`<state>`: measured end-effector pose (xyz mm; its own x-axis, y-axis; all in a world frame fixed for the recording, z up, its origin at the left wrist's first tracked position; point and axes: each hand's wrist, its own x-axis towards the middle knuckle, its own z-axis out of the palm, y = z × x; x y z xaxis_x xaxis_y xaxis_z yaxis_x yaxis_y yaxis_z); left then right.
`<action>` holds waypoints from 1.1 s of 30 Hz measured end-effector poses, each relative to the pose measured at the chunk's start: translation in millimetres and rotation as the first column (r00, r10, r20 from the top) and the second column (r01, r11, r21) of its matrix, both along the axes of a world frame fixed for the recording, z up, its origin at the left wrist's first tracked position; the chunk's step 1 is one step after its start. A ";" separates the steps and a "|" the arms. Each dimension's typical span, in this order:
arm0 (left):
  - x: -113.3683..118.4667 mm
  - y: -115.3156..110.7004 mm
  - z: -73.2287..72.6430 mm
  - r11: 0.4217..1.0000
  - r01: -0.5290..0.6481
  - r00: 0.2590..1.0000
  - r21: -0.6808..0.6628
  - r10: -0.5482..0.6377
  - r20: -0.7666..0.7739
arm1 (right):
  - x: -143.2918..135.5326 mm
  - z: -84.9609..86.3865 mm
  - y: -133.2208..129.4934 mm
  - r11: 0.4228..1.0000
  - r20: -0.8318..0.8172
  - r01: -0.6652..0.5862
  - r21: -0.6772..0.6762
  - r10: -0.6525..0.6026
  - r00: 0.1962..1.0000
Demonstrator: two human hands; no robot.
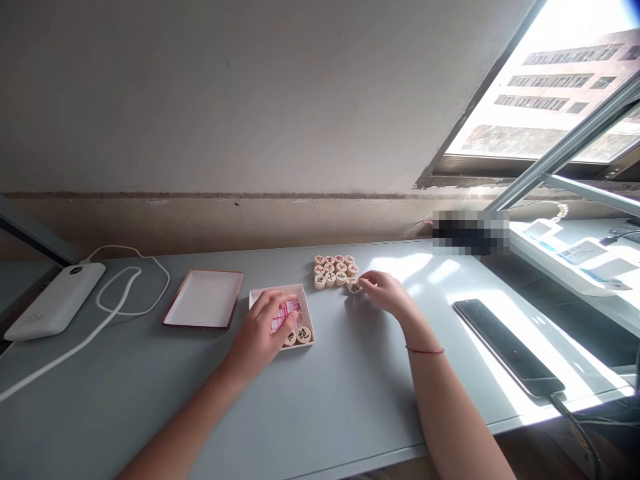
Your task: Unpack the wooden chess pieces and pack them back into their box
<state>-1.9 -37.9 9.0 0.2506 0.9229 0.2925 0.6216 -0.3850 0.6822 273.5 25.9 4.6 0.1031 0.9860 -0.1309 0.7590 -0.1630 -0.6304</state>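
Over the small open box (311, 323), my left hand (263, 323) has its thumb and fingers apart, with the pink-patterned bottom showing between them. Two Chinese chess pieces (303, 335) with black characters lie in the box's near right corner; my hand covers part of the inside. My right hand (383, 290) pinches a round chess piece (353, 287) with a black character, at the near right corner of a block of chess pieces (330, 269). That block stands in close rows, red characters at the back and black ones in front.
The box lid (203, 299) lies inside-up on the grey desk (345, 400), left of the box. A white power bank (57, 300) with a white cable (75, 348) is at the far left. A phone (507, 347) with a cable lies at right, near a white shelf (565, 257).
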 end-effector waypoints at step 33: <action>-1.7 1.8 -1.4 1.000 0.001 1.000 0.024 -0.001 -0.023 | -5.1 -13.1 6.0 0.957 0.122 -0.174 0.232 0.148 0.981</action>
<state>-3.5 -36.1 7.6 0.2585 0.9153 0.3090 0.6368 -0.4020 0.6580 268.4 31.9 -8.5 -0.0593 0.9915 0.1155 0.8252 0.1138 -0.5533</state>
